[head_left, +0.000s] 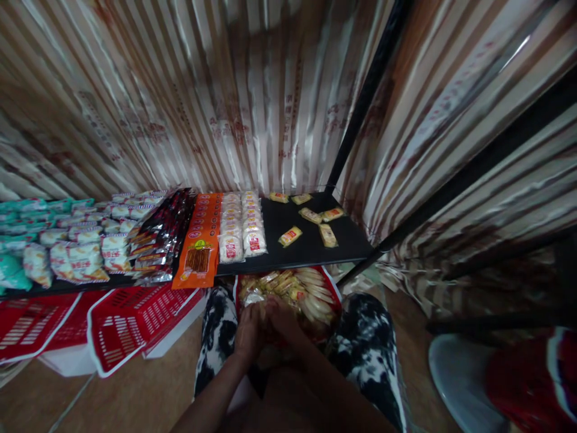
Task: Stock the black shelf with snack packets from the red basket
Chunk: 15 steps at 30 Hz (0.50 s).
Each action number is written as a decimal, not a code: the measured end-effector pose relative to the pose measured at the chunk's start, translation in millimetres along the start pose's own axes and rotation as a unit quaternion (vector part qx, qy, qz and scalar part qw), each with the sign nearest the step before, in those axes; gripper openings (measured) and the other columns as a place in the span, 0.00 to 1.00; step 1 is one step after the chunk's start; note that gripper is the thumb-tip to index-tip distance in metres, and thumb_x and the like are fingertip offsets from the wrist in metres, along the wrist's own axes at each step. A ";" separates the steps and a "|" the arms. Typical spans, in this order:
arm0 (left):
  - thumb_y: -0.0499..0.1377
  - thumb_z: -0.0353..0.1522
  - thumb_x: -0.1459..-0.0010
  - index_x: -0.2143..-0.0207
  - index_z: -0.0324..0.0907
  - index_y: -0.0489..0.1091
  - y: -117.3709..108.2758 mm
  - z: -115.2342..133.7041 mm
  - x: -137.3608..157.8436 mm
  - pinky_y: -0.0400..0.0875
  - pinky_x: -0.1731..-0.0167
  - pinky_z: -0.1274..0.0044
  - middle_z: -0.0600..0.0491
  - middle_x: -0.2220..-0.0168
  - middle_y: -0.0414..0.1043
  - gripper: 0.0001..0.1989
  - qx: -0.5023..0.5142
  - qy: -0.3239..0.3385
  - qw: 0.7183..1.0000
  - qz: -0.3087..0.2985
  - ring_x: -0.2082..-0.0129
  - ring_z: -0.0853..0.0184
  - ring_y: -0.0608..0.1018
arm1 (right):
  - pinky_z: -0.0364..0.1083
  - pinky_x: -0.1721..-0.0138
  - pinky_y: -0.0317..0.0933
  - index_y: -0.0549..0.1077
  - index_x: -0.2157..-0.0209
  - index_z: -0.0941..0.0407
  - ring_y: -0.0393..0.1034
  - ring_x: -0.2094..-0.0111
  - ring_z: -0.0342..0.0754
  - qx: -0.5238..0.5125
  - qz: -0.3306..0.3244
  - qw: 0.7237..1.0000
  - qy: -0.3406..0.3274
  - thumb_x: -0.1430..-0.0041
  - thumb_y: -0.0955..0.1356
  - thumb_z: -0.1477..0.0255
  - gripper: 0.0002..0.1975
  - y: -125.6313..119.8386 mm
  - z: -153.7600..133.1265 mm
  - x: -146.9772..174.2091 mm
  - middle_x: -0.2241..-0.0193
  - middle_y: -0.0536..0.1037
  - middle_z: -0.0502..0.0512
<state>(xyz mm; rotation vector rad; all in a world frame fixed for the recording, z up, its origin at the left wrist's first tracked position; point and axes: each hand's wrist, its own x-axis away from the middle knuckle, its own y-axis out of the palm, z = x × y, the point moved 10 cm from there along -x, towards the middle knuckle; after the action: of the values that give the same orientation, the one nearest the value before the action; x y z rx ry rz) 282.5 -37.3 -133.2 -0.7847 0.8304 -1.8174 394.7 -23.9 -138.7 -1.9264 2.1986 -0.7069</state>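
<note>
A red basket with a white rim sits between my knees, under the front edge of the black shelf. It holds many small wrapped snack packets in yellowish clear film, some lined up in a row on the right. My left hand is in the basket's left part, fingers together and bent downward. Right beside it, nearly touching, my right hand reaches in with curled fingers. Both are closed among the packets; whatever they grip is hidden in the dim light. Several similar yellow packets lie scattered on the shelf's right end.
Along the shelf stand rows of white packets, an orange bag, dark red packets, white-and-blue bags and green bags. Red baskets are below left. Black metal poles rise at right, near a grey stool.
</note>
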 end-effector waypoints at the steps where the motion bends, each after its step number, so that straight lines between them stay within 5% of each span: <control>1: 0.48 0.25 0.47 0.45 0.38 0.60 -6.5 3.1 0.7 0.60 0.46 0.70 0.44 0.49 0.66 0.25 0.025 0.002 1.000 0.015 0.48 0.62 0.67 | 0.46 0.63 0.65 0.73 0.63 0.56 0.72 0.67 0.48 -0.043 -0.008 0.999 0.008 0.48 0.61 0.70 0.14 0.7 -0.6 -1.0 0.69 0.79 0.55; 7: 0.51 0.30 0.47 0.49 0.37 0.66 -38.7 -0.3 -4.7 0.62 0.47 0.70 0.45 0.52 0.70 0.22 0.203 -0.038 0.974 0.088 0.50 0.61 0.70 | 0.45 0.68 0.66 0.73 0.65 0.57 0.71 0.73 0.46 -0.176 -0.014 0.984 0.016 0.53 0.63 0.65 0.15 -1.5 -8.6 -7.3 0.74 0.78 0.52; 15: 0.63 0.37 0.58 0.57 0.35 0.69 -44.0 -17.2 -11.5 0.71 0.62 0.73 0.45 0.61 0.75 0.25 0.466 -0.138 0.868 0.104 0.64 0.62 0.77 | 0.47 0.67 0.66 0.72 0.68 0.56 0.71 0.72 0.47 -0.163 0.010 0.986 -0.017 0.54 0.65 0.64 0.13 -19.1 -22.5 -5.0 0.73 0.77 0.53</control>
<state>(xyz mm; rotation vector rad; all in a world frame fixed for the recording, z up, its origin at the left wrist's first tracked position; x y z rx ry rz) 250.9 -9.4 -108.9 -0.2767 -0.1884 -1.5902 403.9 -14.8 -111.7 -2.0333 2.4333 -0.3222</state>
